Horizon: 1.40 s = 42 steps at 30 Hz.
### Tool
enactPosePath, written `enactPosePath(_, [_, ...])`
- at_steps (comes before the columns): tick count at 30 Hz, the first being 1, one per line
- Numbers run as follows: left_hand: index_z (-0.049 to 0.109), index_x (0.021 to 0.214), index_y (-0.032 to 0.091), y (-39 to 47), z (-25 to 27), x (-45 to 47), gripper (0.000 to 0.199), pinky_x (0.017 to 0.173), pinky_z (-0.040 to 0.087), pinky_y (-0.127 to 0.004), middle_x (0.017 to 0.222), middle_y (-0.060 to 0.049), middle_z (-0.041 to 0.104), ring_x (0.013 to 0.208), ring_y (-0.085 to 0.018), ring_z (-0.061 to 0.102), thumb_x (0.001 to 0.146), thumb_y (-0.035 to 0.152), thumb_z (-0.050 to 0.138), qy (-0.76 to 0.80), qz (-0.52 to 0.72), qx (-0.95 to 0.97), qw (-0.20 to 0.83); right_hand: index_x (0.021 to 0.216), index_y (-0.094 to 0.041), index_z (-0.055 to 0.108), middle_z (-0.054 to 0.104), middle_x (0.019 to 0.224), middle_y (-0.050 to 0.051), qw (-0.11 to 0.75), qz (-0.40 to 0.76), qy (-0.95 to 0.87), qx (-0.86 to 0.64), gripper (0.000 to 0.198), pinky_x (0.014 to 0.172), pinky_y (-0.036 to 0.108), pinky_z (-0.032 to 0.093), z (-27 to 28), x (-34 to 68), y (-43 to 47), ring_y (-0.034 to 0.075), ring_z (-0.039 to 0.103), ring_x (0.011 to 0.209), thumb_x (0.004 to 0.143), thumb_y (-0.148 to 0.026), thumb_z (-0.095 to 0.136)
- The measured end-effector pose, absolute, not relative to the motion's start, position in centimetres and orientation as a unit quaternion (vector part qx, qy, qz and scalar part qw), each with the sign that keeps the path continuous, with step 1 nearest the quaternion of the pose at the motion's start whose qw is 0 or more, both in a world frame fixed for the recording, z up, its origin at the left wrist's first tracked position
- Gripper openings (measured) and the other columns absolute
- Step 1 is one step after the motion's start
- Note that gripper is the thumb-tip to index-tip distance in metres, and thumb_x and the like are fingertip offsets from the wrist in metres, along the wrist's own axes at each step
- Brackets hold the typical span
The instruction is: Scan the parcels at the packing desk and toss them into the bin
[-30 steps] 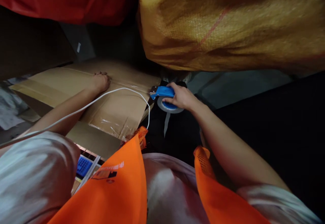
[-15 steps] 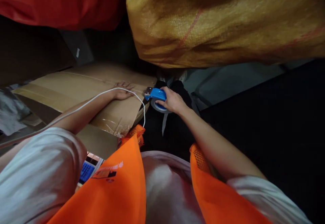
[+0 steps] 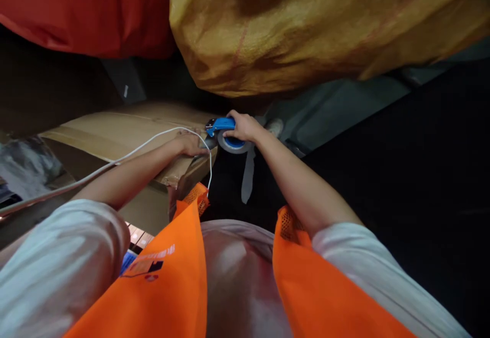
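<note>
Tape gun at the box corner, both hands on the job.

Nearest the box (image 3: 115, 131), the left hand (image 3: 189, 144) lies flat and open on its top, now beside its right corner; the right hand (image 3: 241, 126), closed around the tape gun (image 3: 224, 131), has drawn up to that corner. Beyond hangs a yellow sack (image 3: 306, 26). Tape on the seam is hard to make out.

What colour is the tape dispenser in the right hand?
Blue; the tape dispenser, held by the right hand, shows best in the head view.
</note>
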<state>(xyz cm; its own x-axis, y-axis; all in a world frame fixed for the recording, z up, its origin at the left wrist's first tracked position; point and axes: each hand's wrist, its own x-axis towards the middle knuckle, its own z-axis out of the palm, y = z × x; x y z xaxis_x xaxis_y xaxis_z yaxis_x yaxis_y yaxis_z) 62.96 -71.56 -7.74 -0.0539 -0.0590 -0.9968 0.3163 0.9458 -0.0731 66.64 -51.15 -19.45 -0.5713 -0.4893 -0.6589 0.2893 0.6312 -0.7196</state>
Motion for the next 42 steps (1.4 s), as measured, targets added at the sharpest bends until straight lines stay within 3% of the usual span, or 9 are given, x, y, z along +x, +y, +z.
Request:
enactPosePath(4, [0.034, 0.164, -0.004, -68.2, -8.9, 64.8, 0.112, 0.119, 0.034, -0.070, 0.168, -0.037, 0.026, 0.153, -0.059, 0.028, 0.087, 0.070, 0.069, 0.735, -0.220, 0.014, 0.641, 0.139, -0.021, 0.061, 0.073, 0.122, 0.015, 0.455, -0.439, 0.769, -0.094, 0.073, 0.090, 0.042, 0.053, -20.4, 65.0, -51.1, 0.034, 0.068, 0.105, 0.078, -0.050, 0.087])
enactPosePath(8, [0.026, 0.168, 0.000, -66.7, -10.5, 67.8, 0.133, 0.120, 0.029, -0.069, 0.169, -0.037, 0.023, 0.154, -0.061, 0.022, 0.071, 0.069, 0.087, 0.768, -0.289, -0.038, 0.570, 0.143, -0.019, 0.060, 0.071, 0.128, 0.016, 0.454, -0.449, 0.758, -0.131, 0.078, 0.093, 0.042, 0.052, -20.6, 63.7, -51.2, 0.035, 0.067, 0.110, 0.076, -0.047, 0.091])
enactPosePath(12, [0.030, 0.168, 0.004, -66.5, -11.9, 69.6, 0.134, 0.120, 0.020, -0.074, 0.172, -0.034, 0.017, 0.155, -0.065, 0.009, 0.067, 0.068, 0.090, 0.774, -0.307, -0.056, 0.552, 0.143, -0.019, 0.060, 0.070, 0.131, 0.017, 0.457, -0.445, 0.754, -0.155, 0.082, 0.095, 0.043, 0.052, -20.6, 63.1, -51.5, 0.035, 0.067, 0.113, 0.074, -0.045, 0.094])
enactPosePath(15, [0.029, 0.170, 0.013, -66.6, -12.2, 70.0, 0.141, 0.119, 0.019, -0.078, 0.173, -0.031, 0.017, 0.155, -0.064, 0.012, 0.058, 0.068, 0.094, 0.760, -0.327, -0.066, 0.558, 0.143, -0.018, 0.060, 0.069, 0.132, 0.017, 0.449, -0.450, 0.753, -0.169, 0.082, 0.097, 0.044, 0.053, -21.0, 63.1, -51.9, 0.035, 0.067, 0.114, 0.073, -0.044, 0.094])
enactPosePath(19, [0.019, 0.170, 0.004, -67.4, -11.2, 69.5, 0.148, 0.124, 0.020, -0.070, 0.171, -0.036, 0.016, 0.155, -0.061, 0.017, 0.059, 0.065, 0.095, 0.740, -0.335, -0.015, 0.583, 0.141, -0.017, 0.062, 0.071, 0.129, 0.016, 0.447, -0.458, 0.748, -0.173, 0.079, 0.098, 0.045, 0.053, -21.4, 63.5, -52.3, 0.035, 0.067, 0.115, 0.073, -0.042, 0.094])
enactPosePath(25, [0.032, 0.168, 0.009, -68.3, -9.7, 69.4, 0.121, 0.125, 0.029, -0.060, 0.171, -0.030, 0.028, 0.154, -0.054, 0.029, 0.069, 0.040, 0.094, 0.726, -0.325, 0.036, 0.605, 0.142, -0.018, 0.062, 0.069, 0.132, 0.017, 0.469, -0.466, 0.734, -0.157, 0.089, 0.100, 0.045, 0.052, -21.6, 64.0, -52.8, 0.035, 0.067, 0.117, 0.068, -0.053, 0.097])
enactPosePath(30, [0.033, 0.163, -0.005, -67.2, -10.7, 71.1, 0.065, 0.124, 0.029, -0.056, 0.164, -0.037, 0.035, 0.151, -0.047, 0.039, 0.108, 0.027, 0.041, 0.786, -0.370, 0.013, 0.495, 0.140, -0.021, 0.063, 0.070, 0.131, 0.015, 0.465, -0.470, 0.738, -0.133, 0.081, 0.100, 0.042, 0.053, -22.3, 64.2, -52.9, 0.033, 0.068, 0.118, 0.071, -0.048, 0.096])
enactPosePath(38, [0.042, 0.153, -0.016, -69.0, -10.9, 69.6, 0.059, 0.120, 0.033, -0.051, 0.153, -0.041, 0.046, 0.146, -0.042, 0.049, 0.104, 0.005, 0.019, 0.799, -0.379, 0.026, 0.466, 0.147, -0.020, 0.058, 0.070, 0.134, 0.015, 0.443, -0.525, 0.718, -0.115, 0.076, 0.102, 0.043, 0.055, -22.0, 65.7, -54.4, 0.033, 0.069, 0.120, 0.080, -0.038, 0.089])
enactPosePath(42, [0.048, 0.152, -0.011, -69.8, -10.5, 69.4, 0.057, 0.116, 0.038, -0.050, 0.147, -0.040, 0.053, 0.140, -0.041, 0.055, 0.104, 0.006, 0.021, 0.803, -0.367, 0.050, 0.467, 0.155, -0.023, 0.054, 0.065, 0.147, 0.013, 0.414, -0.575, 0.696, -0.114, 0.074, 0.112, 0.043, 0.049, -22.4, 68.2, -54.7, 0.032, 0.063, 0.133, 0.087, -0.035, 0.082])
